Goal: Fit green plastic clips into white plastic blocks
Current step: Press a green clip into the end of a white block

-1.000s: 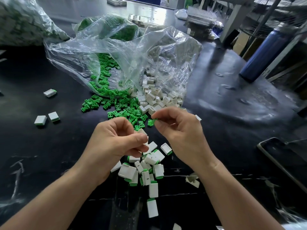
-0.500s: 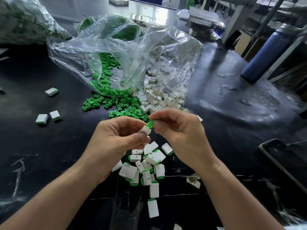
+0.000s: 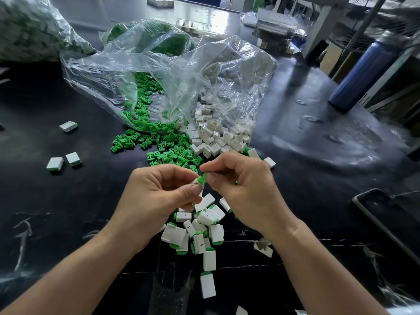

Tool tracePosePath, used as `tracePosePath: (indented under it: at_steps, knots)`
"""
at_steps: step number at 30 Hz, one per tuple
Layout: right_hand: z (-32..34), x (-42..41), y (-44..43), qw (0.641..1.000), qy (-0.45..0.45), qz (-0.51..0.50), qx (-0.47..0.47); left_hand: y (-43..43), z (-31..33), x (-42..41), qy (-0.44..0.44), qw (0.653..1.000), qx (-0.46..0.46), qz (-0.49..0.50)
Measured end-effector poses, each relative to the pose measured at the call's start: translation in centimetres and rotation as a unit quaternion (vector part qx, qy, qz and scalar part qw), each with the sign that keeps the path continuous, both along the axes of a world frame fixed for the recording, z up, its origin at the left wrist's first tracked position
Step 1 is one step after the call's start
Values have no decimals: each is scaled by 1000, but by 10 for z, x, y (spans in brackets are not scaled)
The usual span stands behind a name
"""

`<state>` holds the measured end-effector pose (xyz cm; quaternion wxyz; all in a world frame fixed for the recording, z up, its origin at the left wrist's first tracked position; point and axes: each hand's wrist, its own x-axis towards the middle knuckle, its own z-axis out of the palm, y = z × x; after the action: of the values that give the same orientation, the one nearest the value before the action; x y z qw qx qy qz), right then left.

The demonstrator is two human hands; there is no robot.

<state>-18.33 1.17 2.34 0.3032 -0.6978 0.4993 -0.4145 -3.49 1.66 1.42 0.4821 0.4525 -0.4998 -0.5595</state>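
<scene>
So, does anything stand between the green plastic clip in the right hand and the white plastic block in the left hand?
Nothing visible does. The right hand pinches the green plastic clip, and the clip meets the end of the white plastic block that the left hand grips. The fingers hide how deep it sits.

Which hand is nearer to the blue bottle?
The right hand. The blue bottle stands far to its right and beyond it; the left hand is further away, on the other side of the right hand.
</scene>
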Motion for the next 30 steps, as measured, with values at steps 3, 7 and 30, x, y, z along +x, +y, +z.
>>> tracePosePath:
  at_steps: [3,7,30]
  knots:
    - [-2,3,2,1000,12,3,-6,2,0,0,-21,999,-21,11]
    - [-2,4,3,999,21,20,-16,4,1,2,-32,999,-30,8]
    - [-7,7,3,991,61,49,-105,3,3,8,-44,997,-63,26]
